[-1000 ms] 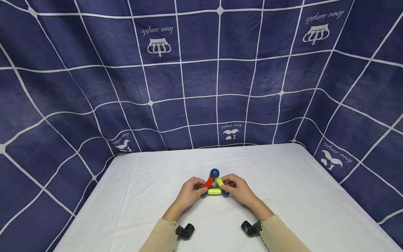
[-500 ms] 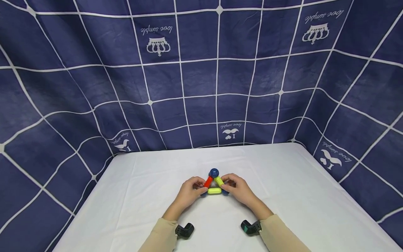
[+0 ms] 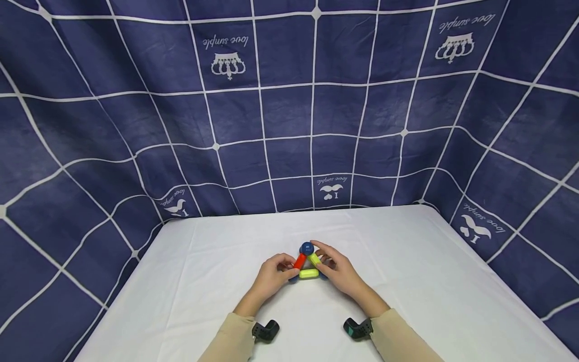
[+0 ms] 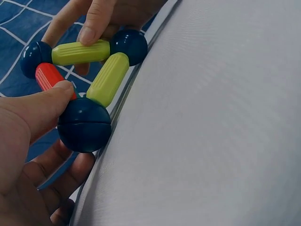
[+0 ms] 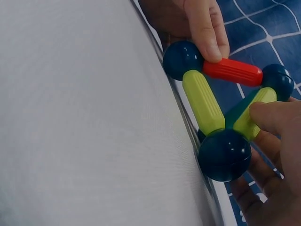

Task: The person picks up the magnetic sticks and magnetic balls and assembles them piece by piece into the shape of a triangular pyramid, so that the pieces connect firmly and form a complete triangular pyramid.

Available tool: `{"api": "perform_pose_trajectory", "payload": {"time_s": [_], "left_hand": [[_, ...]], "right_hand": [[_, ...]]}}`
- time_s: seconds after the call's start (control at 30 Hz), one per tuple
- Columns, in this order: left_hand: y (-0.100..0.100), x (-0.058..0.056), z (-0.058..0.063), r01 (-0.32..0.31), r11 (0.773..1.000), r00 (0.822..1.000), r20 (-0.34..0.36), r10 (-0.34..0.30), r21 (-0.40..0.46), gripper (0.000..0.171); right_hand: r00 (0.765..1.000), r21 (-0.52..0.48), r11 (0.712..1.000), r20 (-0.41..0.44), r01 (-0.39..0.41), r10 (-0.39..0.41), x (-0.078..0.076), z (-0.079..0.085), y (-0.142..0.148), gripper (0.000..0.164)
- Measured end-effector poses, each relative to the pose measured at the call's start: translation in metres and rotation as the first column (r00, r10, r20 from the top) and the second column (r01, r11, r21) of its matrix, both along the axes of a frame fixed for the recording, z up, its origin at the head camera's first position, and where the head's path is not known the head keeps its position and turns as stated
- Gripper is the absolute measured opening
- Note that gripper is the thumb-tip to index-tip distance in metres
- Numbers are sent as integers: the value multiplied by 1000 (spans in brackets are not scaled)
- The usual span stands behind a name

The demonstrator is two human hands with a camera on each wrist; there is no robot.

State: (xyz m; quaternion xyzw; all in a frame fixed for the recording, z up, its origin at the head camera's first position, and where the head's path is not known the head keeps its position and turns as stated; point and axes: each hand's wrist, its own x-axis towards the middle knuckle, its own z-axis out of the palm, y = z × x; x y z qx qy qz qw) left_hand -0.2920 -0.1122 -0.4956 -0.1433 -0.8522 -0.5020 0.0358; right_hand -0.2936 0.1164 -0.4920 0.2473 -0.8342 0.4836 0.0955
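Note:
A triangle of ball-and-stick building toy pieces is held at the middle of the table. My left hand (image 3: 271,275) pinches the red stick (image 5: 233,71), thumb on top, beside the left blue ball (image 4: 84,125). On the other side my right hand (image 3: 340,271) holds the right yellow-green stick (image 4: 81,52) near the right blue ball (image 5: 225,154). Its index finger reaches to the far blue ball (image 3: 307,248), apparently touching it. A second yellow-green stick (image 3: 309,273) joins the two near balls. Behind the triangle a teal piece (image 5: 240,109) shows, mostly hidden.
A white cloth (image 3: 217,251) covers the table. Navy curtains with white grid lines (image 3: 289,115) hang behind it and along both sides. Dark wrist devices (image 3: 266,332) sit at both sleeves.
The right index finger has straightened out toward the far blue ball, and the right hand has shifted slightly left. The left hand keeps its hold on the red stick.

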Motion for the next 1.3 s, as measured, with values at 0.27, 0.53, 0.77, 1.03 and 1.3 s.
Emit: {"api": "perform_pose_trajectory", "payload": {"time_s": [0.27, 0.53, 0.77, 1.03, 1.3], "left_hand": [[-1, 0, 0, -6, 1000, 1000, -9, 6, -14, 16], [-14, -2, 5, 95, 993, 995, 37, -93, -71, 33], [-21, -1, 7, 123, 979, 992, 41, -118, -162, 32], [-10, 0, 2, 3, 987, 999, -33, -8, -160, 29], [-7, 1, 1, -58, 982, 997, -62, 48, -179, 30]], "right_hand": [[1000, -13, 1000, 2, -5, 5, -3, -3, 1, 55], [996, 156, 987, 82, 29, -42, -6, 1, 16, 42], [993, 234, 971, 118, -50, 23, -9, -1, 31, 34], [986, 171, 985, 153, 39, -65, -10, -6, 31, 32], [989, 134, 988, 119, 72, -88, -13, -10, 30, 33]]}}
